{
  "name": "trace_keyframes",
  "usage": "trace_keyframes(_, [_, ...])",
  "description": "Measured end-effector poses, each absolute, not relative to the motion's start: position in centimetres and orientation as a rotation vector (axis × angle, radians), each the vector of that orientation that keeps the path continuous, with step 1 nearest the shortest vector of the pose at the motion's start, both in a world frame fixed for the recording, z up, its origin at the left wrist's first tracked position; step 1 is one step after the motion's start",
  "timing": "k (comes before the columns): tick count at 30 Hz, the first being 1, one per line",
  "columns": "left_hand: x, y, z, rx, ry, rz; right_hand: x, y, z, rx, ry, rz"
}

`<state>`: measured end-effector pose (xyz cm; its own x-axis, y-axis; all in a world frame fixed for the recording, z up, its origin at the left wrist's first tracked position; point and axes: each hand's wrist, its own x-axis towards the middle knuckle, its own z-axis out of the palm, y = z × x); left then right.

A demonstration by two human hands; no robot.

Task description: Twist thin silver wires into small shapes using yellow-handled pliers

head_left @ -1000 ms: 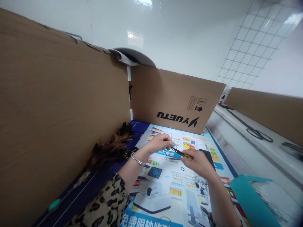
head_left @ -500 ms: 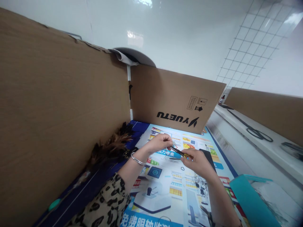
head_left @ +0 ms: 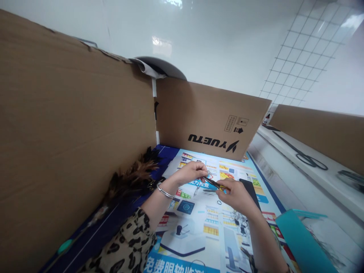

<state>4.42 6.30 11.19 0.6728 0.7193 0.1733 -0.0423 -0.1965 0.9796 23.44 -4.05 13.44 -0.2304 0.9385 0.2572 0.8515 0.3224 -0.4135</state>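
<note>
My right hand [head_left: 231,190] is closed around the yellow handles of a pair of pliers [head_left: 212,182], its dark jaws pointing left. At the tips of those jaws, the fingers of my left hand [head_left: 196,171] are pinched together. What they hold is too small to make out, though fine wire-like strands show just beside the fingertips. Under the hands lies a printed mat [head_left: 196,216] in blue and white. A slim metal tool [head_left: 209,191] rests on it just below the pliers, and a small dark ring [head_left: 219,202] lies nearer to me.
Cardboard panels [head_left: 210,113] stand at the left and back. Dark and brown feathers [head_left: 136,170] lie along the left panel. A black flat object [head_left: 250,192], tangled wires [head_left: 236,218] and another tool [head_left: 247,253] are near my right arm. A teal tray [head_left: 305,242] sits at right.
Both hands stay almost in place at the pliers' tips. My right hand and the pliers have shifted very slightly left.
</note>
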Motion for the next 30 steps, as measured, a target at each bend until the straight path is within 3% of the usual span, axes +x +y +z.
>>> trace_keyframes(20, [4.57,6.68,10.56,1.608,0.511,0.813,23.37,-4.17,13.91,-1.599,-2.140,0.311])
trace_keyframes(30, [4.37,6.73,10.83,1.572,0.501,0.799,23.63,-3.90,13.55,-1.563,-2.070,0.517])
